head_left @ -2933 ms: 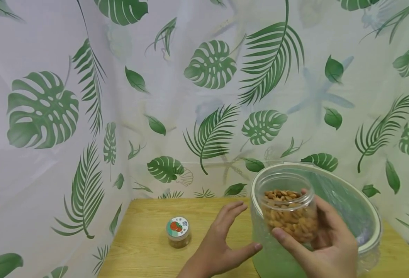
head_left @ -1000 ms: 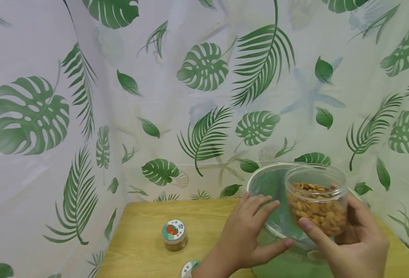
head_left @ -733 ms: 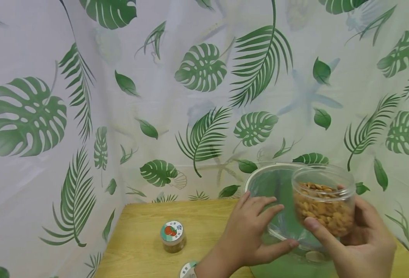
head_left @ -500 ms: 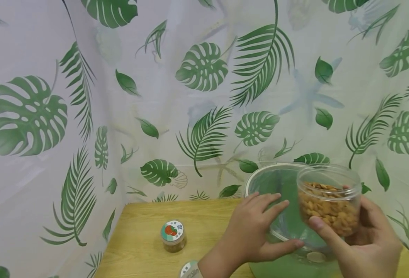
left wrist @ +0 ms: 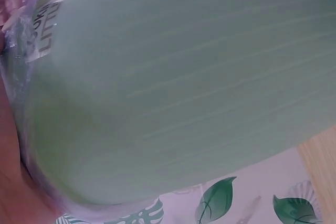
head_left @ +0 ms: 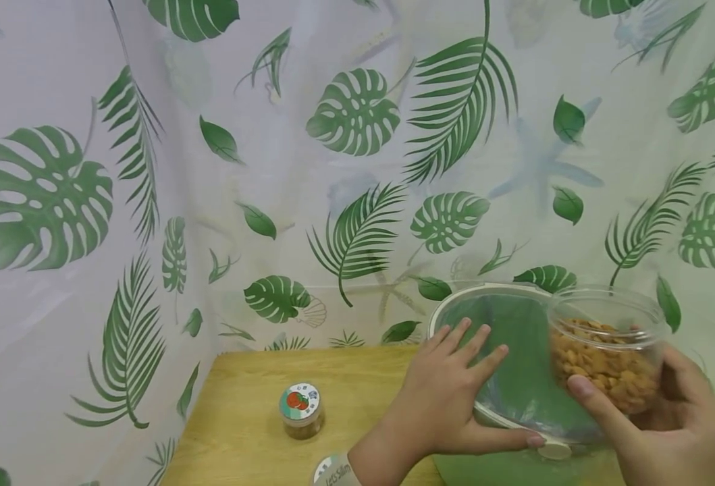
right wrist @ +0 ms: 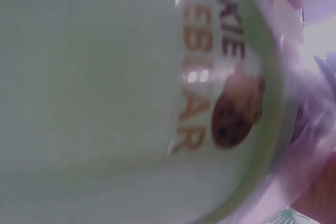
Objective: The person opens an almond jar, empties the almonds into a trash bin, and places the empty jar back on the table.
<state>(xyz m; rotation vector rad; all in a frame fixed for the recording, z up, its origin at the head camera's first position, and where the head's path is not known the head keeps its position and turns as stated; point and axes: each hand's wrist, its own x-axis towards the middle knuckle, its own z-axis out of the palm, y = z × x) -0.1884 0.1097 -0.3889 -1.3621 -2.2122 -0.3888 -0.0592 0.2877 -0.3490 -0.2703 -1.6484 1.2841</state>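
My right hand [head_left: 667,418] grips a clear, lidless jar of almonds [head_left: 606,361], held upright at the right over a green trash bin [head_left: 515,469]. A transparent bag lines the bin and hangs over its pale rim [head_left: 492,289]. My left hand [head_left: 442,398] lies spread over the bin's left side, fingers straight across the opening. Its thumb reaches along the front rim to a cream oval tab [head_left: 555,449]. In the left wrist view the bin's ribbed side [left wrist: 184,82] fills the picture. The right wrist view shows the bin's cookie-bear print [right wrist: 231,114], blurred.
A small lidded jar with a tomato label [head_left: 301,410] stands on the wooden table [head_left: 242,398], left of the bin. Another round lid [head_left: 327,466] shows at the bottom edge, partly behind my left wrist. Leaf-patterned curtains [head_left: 357,202] hang behind and at the left.
My right hand has carried the almond jar rightward, uncovering more of the bin's opening. My left hand has moved right from beside the bin to over its rim, fingers spreading wider.
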